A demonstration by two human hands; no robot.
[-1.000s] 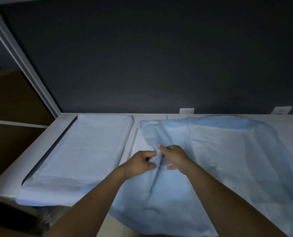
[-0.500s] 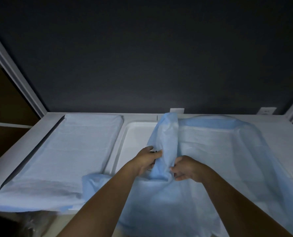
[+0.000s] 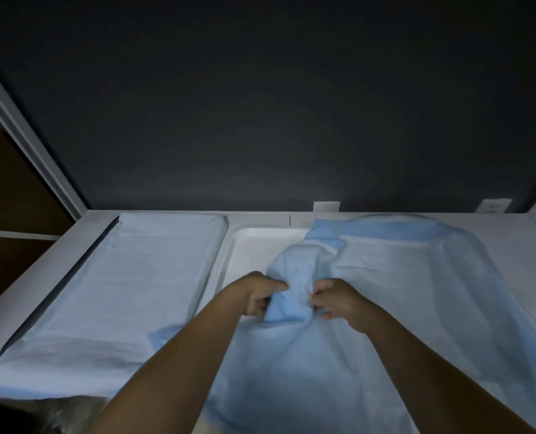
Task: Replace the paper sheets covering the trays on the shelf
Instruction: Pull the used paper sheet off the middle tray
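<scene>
Gathering the blue paper sheet point(image 3: 401, 292) into a bunch, both hands are busy at the middle of the shelf point(image 3: 511, 236), seen from the head view. See the left hand point(image 3: 255, 297): it pinches the left side of a raised fold of paper, thumb on top, fingers curled under. And the right hand point(image 3: 338, 300) grips the other side of that same fold, fingers curled tight into it. The two hands sit close together, with only the crumpled ridge of paper between them.

Look at the sheet's left edge: it is lifted and folded over to the right, and that bares the white tray point(image 3: 254, 250) below. The tray's glossy far-left corner and left wall show, just left of the bunch. The rest of the sheet drapes across the right part of the tray, spreads over the shelf to the right, and hangs down past the near edge under both forearms.

Over on the left, a second sheet point(image 3: 141, 277) lies flat and smooth, just beside the bare tray, its near end drooping off the shelf front. What is under it, I cannot tell.

Far side now: a dark wall point(image 3: 260, 104) rises behind the shelf. A small white tag point(image 3: 326, 206) stands at its foot behind the tray, a second tag point(image 3: 493, 205) sits farther right, and a white post point(image 3: 31, 145) slants up at far left.
</scene>
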